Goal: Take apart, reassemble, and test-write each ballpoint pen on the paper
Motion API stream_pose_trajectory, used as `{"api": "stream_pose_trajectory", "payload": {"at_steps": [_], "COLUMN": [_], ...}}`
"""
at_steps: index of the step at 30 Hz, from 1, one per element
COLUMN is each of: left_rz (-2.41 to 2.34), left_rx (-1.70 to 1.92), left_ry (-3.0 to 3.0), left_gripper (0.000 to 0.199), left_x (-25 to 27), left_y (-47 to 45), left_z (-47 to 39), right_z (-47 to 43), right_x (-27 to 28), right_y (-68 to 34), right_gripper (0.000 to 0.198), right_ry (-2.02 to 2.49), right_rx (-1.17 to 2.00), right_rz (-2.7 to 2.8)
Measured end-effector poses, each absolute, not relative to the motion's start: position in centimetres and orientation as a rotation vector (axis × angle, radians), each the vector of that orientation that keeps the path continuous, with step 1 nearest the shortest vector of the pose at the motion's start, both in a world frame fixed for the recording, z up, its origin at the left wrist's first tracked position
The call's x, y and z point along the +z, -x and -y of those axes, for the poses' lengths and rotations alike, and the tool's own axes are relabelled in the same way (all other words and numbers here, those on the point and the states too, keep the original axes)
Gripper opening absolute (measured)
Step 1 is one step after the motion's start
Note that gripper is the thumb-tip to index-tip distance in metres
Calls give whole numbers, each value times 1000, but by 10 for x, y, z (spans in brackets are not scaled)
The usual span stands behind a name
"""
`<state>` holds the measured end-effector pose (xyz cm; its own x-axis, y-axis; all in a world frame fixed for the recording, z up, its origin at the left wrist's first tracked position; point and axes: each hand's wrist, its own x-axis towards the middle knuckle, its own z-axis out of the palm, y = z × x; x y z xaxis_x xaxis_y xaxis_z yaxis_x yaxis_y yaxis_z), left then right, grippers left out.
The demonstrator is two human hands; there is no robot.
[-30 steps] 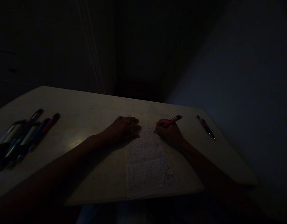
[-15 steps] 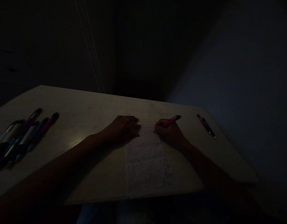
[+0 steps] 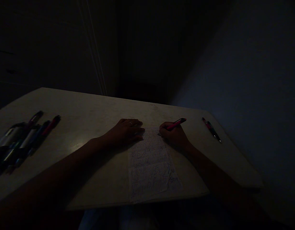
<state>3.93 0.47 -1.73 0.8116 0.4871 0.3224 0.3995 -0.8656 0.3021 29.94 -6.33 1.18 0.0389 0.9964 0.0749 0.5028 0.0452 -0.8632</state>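
Note:
A sheet of paper (image 3: 149,172) covered in handwriting lies on the table, its lower end at the near edge. My left hand (image 3: 125,131) rests flat with fingers apart, the fingertips on the upper left edge of the sheet; a ring shows on one finger. In my right hand (image 3: 172,134) is a red pen (image 3: 174,124) with a dark clip, gripped near its tip. The pen point meets or nearly meets the upper right part of the paper; the dim light hides which.
Several pens and markers (image 3: 25,140) lie in a bunch at the table's left side. Another pen, red and black (image 3: 211,129), lies toward the right edge of the pale table (image 3: 94,105). A wall (image 3: 252,95) stands along the right.
Almost nothing differs. The hands, the red pen and the paper stay in nearly the same places.

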Motion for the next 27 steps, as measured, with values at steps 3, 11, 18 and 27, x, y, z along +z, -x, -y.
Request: {"api": "stream_pose_trajectory", "payload": {"at_steps": [3, 11, 18, 27], "left_rz": [-680, -664, -685, -669], "left_rx": [596, 621, 601, 590], "left_ry": [-2787, -2733, -2735, -2767], "left_gripper": [35, 36, 37, 35], "left_x": [-17, -17, -17, -20], "left_y": [-39, -38, -39, -38], "left_z": [-4, -5, -4, -8], "right_z": [63, 62, 63, 61], "right_x": [11, 13, 13, 13], "right_y": [-301, -300, -302, -301], "right_gripper": [12, 11, 13, 13], "right_ry": [1565, 1647, 1589, 1616], "right_rx": [783, 758, 873, 777], "right_rz": [1523, 1542, 1504, 1527]}}
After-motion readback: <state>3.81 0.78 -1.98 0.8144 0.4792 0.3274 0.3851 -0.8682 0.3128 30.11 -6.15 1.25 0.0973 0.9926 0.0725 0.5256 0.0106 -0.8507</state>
